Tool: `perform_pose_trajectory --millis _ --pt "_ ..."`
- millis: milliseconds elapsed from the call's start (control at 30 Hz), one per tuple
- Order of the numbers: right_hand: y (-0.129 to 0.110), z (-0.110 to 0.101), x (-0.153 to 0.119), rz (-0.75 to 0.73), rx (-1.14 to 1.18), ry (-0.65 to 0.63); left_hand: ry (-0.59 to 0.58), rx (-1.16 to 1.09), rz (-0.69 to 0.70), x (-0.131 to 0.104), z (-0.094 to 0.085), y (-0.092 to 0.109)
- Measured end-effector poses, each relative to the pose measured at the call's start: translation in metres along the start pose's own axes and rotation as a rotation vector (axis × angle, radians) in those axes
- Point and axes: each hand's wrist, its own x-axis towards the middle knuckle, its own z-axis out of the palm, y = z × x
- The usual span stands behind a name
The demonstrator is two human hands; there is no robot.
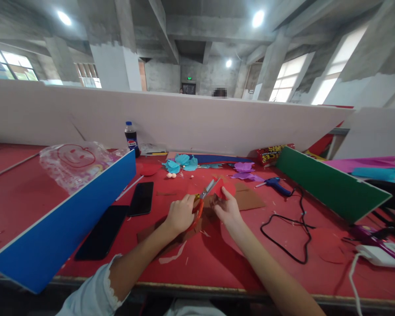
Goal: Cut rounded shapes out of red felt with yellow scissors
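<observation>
pale scraps [173,255]: strewn on the red table [224,274], just this side of the hands; some cutting looks done.
roundish red sheet [329,245]: flat on the right, near the black cord [304,224]; whether it is finished, i cannot tell.
left hand [181,215]: fingers closed round the orange handles of the scissors [199,210].
right hand [228,210]: thumb and fingertips pinch the red paper [226,190]; the lower fingers curl beneath.
red paper: raised off the table, its near part at the right fingertips, its left edge beside the blades; it seems only partly trimmed, so some cutting appears left.
blades: pointing away and rightward; how wide they part is too small to tell.
brown sheet [252,199]: lying beneath and beyond the right hand.
purple petals [244,169] and blue petals [181,163]: farther back, apart from the red paper; they look already shaped.
</observation>
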Motion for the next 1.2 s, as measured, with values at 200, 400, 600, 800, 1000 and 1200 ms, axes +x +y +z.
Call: perform_pose_trajectory --millis 200,400,600,800,1000,1200 --pt "0.001 -0.002 0.001 0.025 0.015 -0.004 0.019 -0.006 0.012 0.000 0.003 -0.001" --pt "0.000 -0.003 0.001 0.034 0.030 -0.004 0.018 -0.024 0.023 0.000 0.002 0.000" --pt "0.000 -0.004 0.003 0.028 0.033 0.013 0.024 -0.041 0.048 0.000 0.000 -0.001" --pt "0.000 -0.006 0.004 0.009 0.002 0.007 -0.015 -0.057 0.047 -0.001 -0.003 0.000" --pt "0.001 -0.009 0.007 -0.041 -0.081 -0.006 -0.056 -0.064 0.011 -0.002 -0.009 0.005" --pt "0.000 -0.007 0.006 -0.039 -0.059 -0.014 -0.079 -0.047 -0.002 0.000 -0.007 0.004"
